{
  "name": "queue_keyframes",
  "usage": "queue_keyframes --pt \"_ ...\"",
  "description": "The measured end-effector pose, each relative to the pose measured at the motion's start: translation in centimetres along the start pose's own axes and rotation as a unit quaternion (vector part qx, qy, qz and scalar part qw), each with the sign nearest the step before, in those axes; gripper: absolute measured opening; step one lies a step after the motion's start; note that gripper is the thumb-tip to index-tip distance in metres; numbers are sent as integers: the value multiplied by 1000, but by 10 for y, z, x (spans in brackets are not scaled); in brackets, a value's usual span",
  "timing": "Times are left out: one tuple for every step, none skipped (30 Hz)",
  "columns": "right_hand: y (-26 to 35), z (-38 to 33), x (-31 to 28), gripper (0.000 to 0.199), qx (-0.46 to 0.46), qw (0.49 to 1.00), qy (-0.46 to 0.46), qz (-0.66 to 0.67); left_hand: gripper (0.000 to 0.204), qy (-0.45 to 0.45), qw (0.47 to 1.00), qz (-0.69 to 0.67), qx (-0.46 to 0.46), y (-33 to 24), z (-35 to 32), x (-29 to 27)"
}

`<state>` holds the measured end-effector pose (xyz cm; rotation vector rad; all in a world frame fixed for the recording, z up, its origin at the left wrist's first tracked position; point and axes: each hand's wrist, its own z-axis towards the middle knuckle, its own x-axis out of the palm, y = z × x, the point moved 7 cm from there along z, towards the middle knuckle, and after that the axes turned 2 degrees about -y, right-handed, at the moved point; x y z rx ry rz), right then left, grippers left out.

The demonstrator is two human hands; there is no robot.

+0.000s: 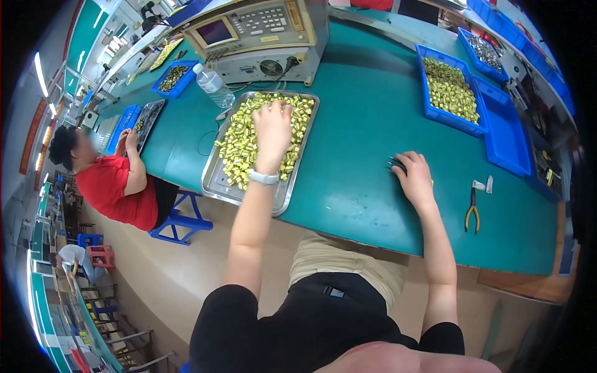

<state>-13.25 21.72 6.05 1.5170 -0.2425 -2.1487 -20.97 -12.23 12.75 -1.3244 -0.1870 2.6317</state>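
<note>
My left hand [273,127] is over a metal tray [214,180] heaped with small yellow-wrapped parts [239,146]. Its fingers are apart and bent down onto the pile; their tips are partly hidden, and I see no part held in them. A pale band circles that wrist. Farther right, my right hand [413,177] rests low over the green tabletop, closed around dark, thin-tipped tweezers [396,163]. Most of the tweezers is covered by the fingers, with the points showing on the left side.
Behind the tray stand a bench instrument [255,28] and a plastic bottle [213,86]. On the right are a blue bin of yellow parts [451,93], another blue bin [505,127] and orange-handled pliers [472,217]. A person in red [121,186] sits at the left.
</note>
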Motion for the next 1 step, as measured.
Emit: queue_keyframes --pt "5 1 -8 29 -1 999 -10 32 40 13 999 15 -35 13 -2 -7"
